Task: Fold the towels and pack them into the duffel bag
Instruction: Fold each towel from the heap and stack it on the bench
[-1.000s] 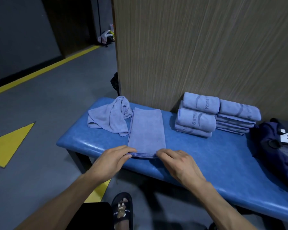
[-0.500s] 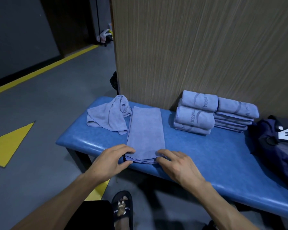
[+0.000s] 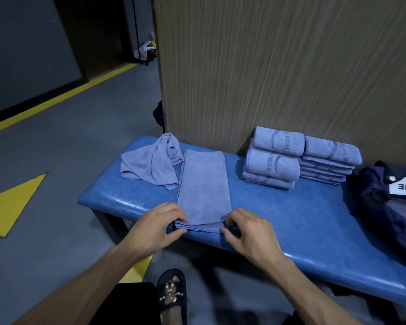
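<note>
A lilac towel (image 3: 203, 186) lies folded into a long strip across the blue bench (image 3: 302, 214). My left hand (image 3: 157, 227) pinches its near left corner, and my right hand (image 3: 249, 231) pinches its near right corner. A crumpled towel (image 3: 150, 163) lies to the left of the strip. Two stacks of folded towels (image 3: 274, 158) (image 3: 328, 160) stand against the wooden panel. The dark navy duffel bag (image 3: 384, 198) sits at the bench's right end, partly cut off by the frame.
A wood-grain panel (image 3: 279, 66) rises right behind the bench. Grey floor with yellow markings (image 3: 12, 202) spreads to the left. My foot in a black slipper (image 3: 171, 296) stands in front of the bench.
Both hands have curled their fingers onto the strip's near corners and pinched them; the near edge has lifted slightly.
</note>
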Motion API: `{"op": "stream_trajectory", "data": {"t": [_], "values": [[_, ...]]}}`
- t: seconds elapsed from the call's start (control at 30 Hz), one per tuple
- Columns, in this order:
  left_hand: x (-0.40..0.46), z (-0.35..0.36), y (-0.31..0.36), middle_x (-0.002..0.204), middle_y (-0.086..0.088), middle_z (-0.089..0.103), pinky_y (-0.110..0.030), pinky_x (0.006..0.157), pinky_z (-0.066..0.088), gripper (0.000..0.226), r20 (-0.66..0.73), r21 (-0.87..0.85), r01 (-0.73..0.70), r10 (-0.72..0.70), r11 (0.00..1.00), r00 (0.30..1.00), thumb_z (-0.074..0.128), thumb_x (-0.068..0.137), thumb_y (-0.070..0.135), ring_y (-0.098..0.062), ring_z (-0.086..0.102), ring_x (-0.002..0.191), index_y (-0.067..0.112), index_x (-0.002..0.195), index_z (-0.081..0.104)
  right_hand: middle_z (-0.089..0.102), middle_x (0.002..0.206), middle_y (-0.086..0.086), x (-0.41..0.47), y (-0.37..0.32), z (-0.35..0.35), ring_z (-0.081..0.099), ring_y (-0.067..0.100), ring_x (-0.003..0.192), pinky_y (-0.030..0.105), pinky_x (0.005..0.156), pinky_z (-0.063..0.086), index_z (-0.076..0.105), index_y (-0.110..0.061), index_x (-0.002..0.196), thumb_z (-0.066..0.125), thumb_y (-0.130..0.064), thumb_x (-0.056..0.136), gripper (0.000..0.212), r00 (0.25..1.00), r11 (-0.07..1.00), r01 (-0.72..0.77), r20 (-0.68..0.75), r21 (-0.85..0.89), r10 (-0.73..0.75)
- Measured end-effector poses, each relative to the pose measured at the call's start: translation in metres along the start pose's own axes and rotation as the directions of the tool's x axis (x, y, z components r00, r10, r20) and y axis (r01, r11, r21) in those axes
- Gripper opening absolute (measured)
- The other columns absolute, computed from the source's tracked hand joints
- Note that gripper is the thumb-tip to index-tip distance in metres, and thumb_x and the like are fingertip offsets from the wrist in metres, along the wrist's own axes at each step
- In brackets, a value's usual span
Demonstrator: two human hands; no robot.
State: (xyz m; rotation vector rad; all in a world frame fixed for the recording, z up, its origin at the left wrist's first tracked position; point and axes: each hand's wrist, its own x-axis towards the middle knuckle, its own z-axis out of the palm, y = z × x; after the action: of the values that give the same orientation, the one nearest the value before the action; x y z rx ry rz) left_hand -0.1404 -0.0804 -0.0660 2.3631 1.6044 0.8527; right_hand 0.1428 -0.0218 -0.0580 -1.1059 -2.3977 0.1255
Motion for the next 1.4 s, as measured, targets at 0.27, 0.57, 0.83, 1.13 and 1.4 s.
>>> {"op": "stream_trajectory", "data": {"t": [0.27,0.57,0.83,1.13,1.4], "values": [[0.0,0.001,-0.001,0.107,0.023,0.058,-0.032,0.082,0.054,0.015,0.008,0.05,-0.008,0.008,0.999,1.0,0.068,0.087,0.037,0.0,0.057,0.104,0.031,0.1,0.065,0.06,0.083,-0.009,0.002,-0.004,-0.005,0.061,0.02,0.072,0.031,0.054,0.045,0.052,-0.03,0.096,0.067,-0.033,0.073,0.027,0.998,0.995,0.056,0.033,-0.083,-0.053],[-0.001,0.002,0.002,0.106,0.023,0.057,-0.034,0.075,0.054,0.011,0.011,0.1,-0.016,0.015,0.995,1.0,0.066,0.088,0.034,-0.002,0.056,0.101,0.033,0.098,0.063,0.056,0.073,-0.003,0.002,-0.014,0.001,0.057,0.025,0.057,0.031,0.042,0.039,0.053,-0.025,0.082,0.072,-0.024,0.071,0.022,0.995,0.984,0.06,-0.066,-0.166,-0.072],[0.004,0.007,0.015,0.087,0.008,0.057,-0.034,0.055,0.051,0.005,0.005,0.447,-0.173,0.192,0.878,0.981,0.062,0.086,0.029,-0.017,0.053,0.079,0.025,0.088,0.064,0.05,0.071,0.001,0.004,-0.02,0.009,0.05,0.029,0.057,0.034,0.042,0.033,0.047,-0.018,0.071,0.063,-0.019,0.061,0.019,0.997,0.961,-0.02,-0.079,-0.276,-0.002],[0.002,0.002,0.023,0.103,0.018,0.058,-0.03,0.081,0.049,0.011,0.033,0.049,-0.046,0.044,0.998,0.998,0.063,0.09,0.019,-0.007,0.055,0.099,0.026,0.098,0.063,0.052,0.105,-0.005,-0.004,-0.003,-0.009,0.05,0.024,0.094,0.039,0.079,0.046,0.053,-0.024,0.098,0.048,-0.025,0.074,0.025,0.988,0.992,0.1,0.125,-0.083,-0.089],[0.006,-0.014,0.026,0.101,0.015,0.071,-0.026,0.089,0.05,0.01,0.075,-0.323,0.244,-0.233,0.914,0.97,0.07,0.094,0.023,-0.008,0.067,0.101,0.031,0.099,0.068,0.068,0.125,-0.005,-0.004,0.009,0.008,0.064,0.018,0.116,0.034,0.094,0.049,0.069,-0.019,0.119,0.066,-0.032,0.091,0.031,0.967,0.965,0.254,0.028,-0.057,-0.253]]}}
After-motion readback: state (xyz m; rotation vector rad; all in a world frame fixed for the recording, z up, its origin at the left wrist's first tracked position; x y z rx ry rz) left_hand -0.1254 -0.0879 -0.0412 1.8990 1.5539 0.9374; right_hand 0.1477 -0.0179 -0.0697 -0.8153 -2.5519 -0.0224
